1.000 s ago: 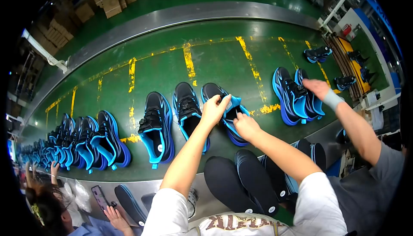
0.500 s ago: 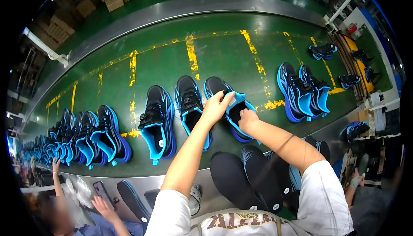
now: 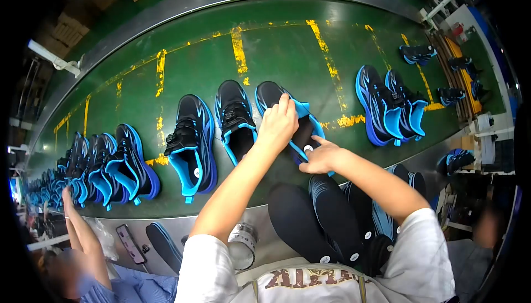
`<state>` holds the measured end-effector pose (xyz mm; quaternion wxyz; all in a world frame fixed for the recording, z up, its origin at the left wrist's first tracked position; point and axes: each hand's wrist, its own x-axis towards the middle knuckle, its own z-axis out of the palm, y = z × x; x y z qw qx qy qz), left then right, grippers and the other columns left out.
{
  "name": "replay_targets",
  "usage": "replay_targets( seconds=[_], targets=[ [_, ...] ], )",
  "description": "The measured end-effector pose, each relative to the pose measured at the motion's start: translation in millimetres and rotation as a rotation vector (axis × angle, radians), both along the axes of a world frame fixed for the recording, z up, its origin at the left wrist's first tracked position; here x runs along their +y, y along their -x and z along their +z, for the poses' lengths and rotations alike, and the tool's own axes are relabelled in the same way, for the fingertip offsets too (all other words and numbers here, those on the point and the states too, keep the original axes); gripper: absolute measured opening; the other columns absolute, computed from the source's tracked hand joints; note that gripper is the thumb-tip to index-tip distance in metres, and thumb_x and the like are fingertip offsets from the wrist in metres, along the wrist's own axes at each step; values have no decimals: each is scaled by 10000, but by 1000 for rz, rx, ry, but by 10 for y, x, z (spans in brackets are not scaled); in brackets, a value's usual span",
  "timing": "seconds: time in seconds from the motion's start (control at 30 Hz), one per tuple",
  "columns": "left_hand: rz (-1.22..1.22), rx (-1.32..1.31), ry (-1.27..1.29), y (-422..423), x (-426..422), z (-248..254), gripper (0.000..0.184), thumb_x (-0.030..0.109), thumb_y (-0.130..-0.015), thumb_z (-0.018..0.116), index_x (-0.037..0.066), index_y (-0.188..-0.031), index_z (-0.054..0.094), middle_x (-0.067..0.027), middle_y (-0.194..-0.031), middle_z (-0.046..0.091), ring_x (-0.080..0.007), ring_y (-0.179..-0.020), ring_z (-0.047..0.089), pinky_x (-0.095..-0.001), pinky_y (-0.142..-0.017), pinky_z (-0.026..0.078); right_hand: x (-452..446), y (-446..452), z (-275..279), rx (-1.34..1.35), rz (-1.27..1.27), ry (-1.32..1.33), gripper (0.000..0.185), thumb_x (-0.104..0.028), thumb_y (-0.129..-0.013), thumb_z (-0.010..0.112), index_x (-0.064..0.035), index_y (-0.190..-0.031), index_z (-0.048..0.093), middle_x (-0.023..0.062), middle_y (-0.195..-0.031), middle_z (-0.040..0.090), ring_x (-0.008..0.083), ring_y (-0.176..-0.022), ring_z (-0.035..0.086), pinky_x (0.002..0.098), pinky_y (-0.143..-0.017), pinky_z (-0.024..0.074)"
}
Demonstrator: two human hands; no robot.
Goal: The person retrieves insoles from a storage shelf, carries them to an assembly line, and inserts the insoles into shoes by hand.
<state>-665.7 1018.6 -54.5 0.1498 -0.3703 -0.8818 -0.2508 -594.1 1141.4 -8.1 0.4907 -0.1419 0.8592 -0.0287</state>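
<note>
A black sneaker with blue lining and sole (image 3: 269, 91) lies on the green belt, toe pointing away from me. My left hand (image 3: 279, 123) is closed on the upper near its tongue. My right hand (image 3: 322, 156) grips the heel collar, thumb over the rim and fingers at the outer side. Inside the shoe shows a dark insole with a round white sticker (image 3: 308, 148). Just left stands a matching sneaker (image 3: 232, 95), partly hidden by my left forearm, and another sneaker (image 3: 192, 120) beside it.
Stacked black insoles (image 3: 296, 220) with round stickers lie nearest me on the metal ledge. Finished-looking sneakers (image 3: 373, 104) stand in a pair at right; a long row (image 3: 130, 159) runs left. A phone (image 3: 131, 243) and a clear jar (image 3: 242, 245) sit on the ledge. A co-worker (image 3: 110, 275) is at lower left.
My right hand has come out of the shoe opening to its heel collar. My left hand has shifted over the tongue. The insole sticker now shows inside. The co-worker's arms have moved toward the row.
</note>
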Motion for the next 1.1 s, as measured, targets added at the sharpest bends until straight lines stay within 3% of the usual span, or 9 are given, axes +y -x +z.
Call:
replay_targets(
  seconds=[0.07, 0.1, 0.23, 0.47, 0.67, 0.77, 0.97, 1.03, 1.1],
  targets=[
    [15, -43, 78, -28, 6, 82, 476, 94, -616, 698, -28, -987, 426, -193, -1052, 435, -337, -775, 562, -384, -647, 477, 19, -92, -135, 138, -57, 31, 591, -353, -815, 228, 86, -1114, 488, 173, -1122, 544, 243, -1106, 472, 355, -1079, 87],
    [9, -81, 90, -22, 1, 104, 514, 95, -597, 712, -28, -997, 413, -201, -1062, 426, -341, -787, 560, -385, -654, 476, 54, -176, -155, 269, -125, 140, 422, -288, -802, 366, 48, -951, 573, 164, -1012, 580, 260, -1004, 518, 386, -1028, 219],
    [-17, -207, -3, -2, 4, 133, 472, 42, -624, 677, -26, -994, 393, -216, -1055, 416, -398, -792, 540, -431, -664, 467, 198, -617, -122, 1185, -381, 518, 80, -96, -693, 612, -27, -671, 577, 98, -797, 514, 264, -829, 504, 392, -790, 382],
    [-134, -3, -29, -445, -265, 320, 215, -1, -704, 513, -1, -916, 480, -168, -983, 473, -293, -660, 531, -360, -585, 439, 286, -1207, -73, 867, -530, 541, 146, -189, -761, 617, -65, -838, 622, 98, -977, 484, 284, -957, 469, 390, -840, 351],
    [36, 195, 130, -39, -315, 233, 362, 130, -663, 687, -6, -938, 494, -155, -996, 516, -270, -693, 556, -334, -554, 436, -28, -1004, -183, 1030, -633, 756, 162, -117, -749, 635, -16, -870, 599, 125, -957, 479, 299, -854, 510, 356, -751, 436],
    [107, 422, 340, 129, -239, 202, 363, 249, -748, 600, -3, -989, 501, -130, -1080, 511, -184, -622, 532, -282, -560, 406, -32, -830, -262, 974, -730, 802, 205, -160, -784, 599, -20, -934, 585, 150, -1016, 478, 323, -891, 506, 366, -773, 433],
    [197, 414, 736, 174, 46, -7, 293, 193, -785, 495, -24, -979, 520, -252, -1104, 491, -179, -514, 588, -267, -465, 453, 1044, -753, -227, 1422, -908, 86, 477, -343, -747, 584, -44, -1110, 509, 256, -1246, 354, 422, -1176, 304, 537, -981, 201],
    [195, 389, 846, 142, 198, -49, 290, 143, -765, 467, -48, -970, 544, -337, -1100, 472, -179, -509, 595, -270, -452, 459, 1686, -810, -432, 1326, -1054, -389, 504, -345, -741, 589, -47, -1139, 506, 277, -1264, 333, 419, -1190, 295, 509, -993, 207],
    [204, 303, 920, 141, 290, -52, 302, 148, -782, 457, -42, -996, 553, -373, -1137, 430, -190, -545, 607, -292, -471, 463, 1951, -833, -406, 889, -1207, -237, 400, -331, -751, 597, -44, -1030, 595, 290, -1231, 374, 422, -1095, 419, 457, -944, 314]
  ],
)
